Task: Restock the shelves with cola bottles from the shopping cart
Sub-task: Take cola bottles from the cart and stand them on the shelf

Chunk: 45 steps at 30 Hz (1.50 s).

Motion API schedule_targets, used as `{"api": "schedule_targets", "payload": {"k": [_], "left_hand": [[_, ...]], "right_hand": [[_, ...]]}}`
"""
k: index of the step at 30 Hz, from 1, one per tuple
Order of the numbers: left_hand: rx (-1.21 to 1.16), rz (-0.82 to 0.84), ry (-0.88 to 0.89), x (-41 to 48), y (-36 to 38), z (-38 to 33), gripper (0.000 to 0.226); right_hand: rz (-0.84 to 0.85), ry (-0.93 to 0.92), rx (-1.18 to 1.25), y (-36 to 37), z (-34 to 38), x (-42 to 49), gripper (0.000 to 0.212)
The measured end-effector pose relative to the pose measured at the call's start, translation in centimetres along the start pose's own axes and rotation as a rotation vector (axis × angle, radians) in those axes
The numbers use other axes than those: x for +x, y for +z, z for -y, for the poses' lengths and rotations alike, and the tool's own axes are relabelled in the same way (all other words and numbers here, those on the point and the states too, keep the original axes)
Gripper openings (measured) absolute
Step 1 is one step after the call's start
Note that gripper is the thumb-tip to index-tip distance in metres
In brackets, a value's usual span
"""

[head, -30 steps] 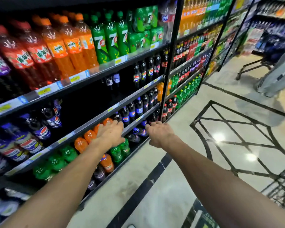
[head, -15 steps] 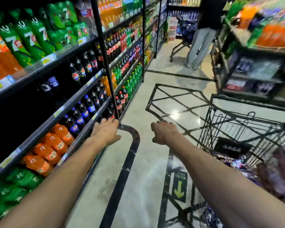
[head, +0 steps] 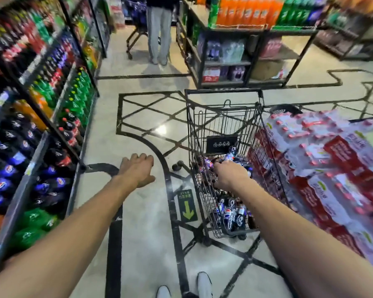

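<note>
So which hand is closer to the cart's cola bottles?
Right. The right hand is in the cart at the cola bottles; the left hand is outside, over the floor.

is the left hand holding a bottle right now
No, the left hand hovers over the floor with nothing in it.

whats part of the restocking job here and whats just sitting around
Job: cart, cola bottles in it, shelves, right hand in the cart, left hand.
Just there: wrapped bottle packs, arrow sticker, another person.
</note>
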<state>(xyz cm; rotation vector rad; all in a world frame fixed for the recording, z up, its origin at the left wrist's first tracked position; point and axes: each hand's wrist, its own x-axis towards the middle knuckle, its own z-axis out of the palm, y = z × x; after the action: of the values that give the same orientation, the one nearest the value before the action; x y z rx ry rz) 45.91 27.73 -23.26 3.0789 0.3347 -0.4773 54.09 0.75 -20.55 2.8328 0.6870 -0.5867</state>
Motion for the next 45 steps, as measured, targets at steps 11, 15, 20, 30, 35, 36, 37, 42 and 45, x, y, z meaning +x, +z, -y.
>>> {"api": "schedule_targets", "payload": {"k": [11,15,20,30,35,36,37,42,45], "left_hand": [[-0.048,-0.009,0.028,4.0,-1.2,-15.2,0.048],[-0.094,-0.021,-0.001,5.3,-0.7,-20.6,0.044],[-0.09,0.043,0.023,7.0,0.5,-27.6,0.042],[-0.062,0.21,0.123,11.1,6.2,-35.0,0.04],[0.004,0.3,0.173,14.6,10.1,-35.6,0.041],[0.017,0.305,0.195,15.3,10.9,-35.8,0.041],[0.02,0.317,0.211,16.0,11.7,-36.0,0.041],[0.035,0.392,0.263,18.1,15.6,-37.5,0.057],[0.046,0.482,0.272,19.2,19.1,-38.4,0.062]], "right_hand": [[-0.033,0.031,0.187,2.3,-14.3,-0.5,0.041],[0.03,0.063,0.219,3.9,-22.2,-0.3,0.037],[0.107,0.098,0.268,5.9,-30.6,-0.8,0.037],[0.239,0.154,0.475,12.3,-34.4,5.0,0.029],[0.31,0.159,0.437,16.7,-34.2,7.5,0.037],[0.321,0.169,0.42,17.3,-34.3,8.1,0.035],[0.331,0.177,0.404,18.0,-34.4,8.8,0.034],[0.403,0.198,0.374,21.9,-33.6,11.4,0.037],[0.499,0.2,0.393,26.1,-32.3,12.6,0.043]]}}
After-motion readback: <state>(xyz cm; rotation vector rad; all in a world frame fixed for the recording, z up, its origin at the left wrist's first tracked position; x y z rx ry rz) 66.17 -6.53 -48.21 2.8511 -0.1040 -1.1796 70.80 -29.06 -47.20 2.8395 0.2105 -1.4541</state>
